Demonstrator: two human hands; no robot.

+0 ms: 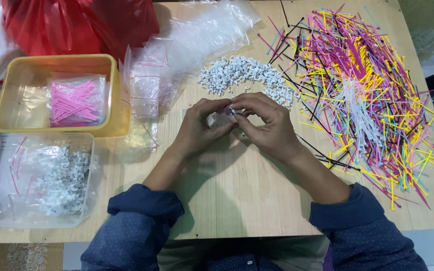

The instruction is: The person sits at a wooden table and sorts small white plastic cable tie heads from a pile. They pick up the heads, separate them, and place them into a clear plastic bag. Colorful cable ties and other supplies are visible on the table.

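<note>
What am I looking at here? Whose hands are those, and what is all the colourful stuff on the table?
This picture comes from a camera worn on a person's head, looking down, so you see their own two hands. The left hand and the right hand meet in the middle and pinch a small clear plastic bag between them. They work on a pale wooden table. To the right lies a big heap of thin plastic ties in pink, yellow, black and white. Just behind the hands is a pile of small white plastic clips. On the left, a yellow plastic tub holds a bag of pink ties, and a clear plastic box holds bagged white clips. Empty clear bags lie at the back.
</note>
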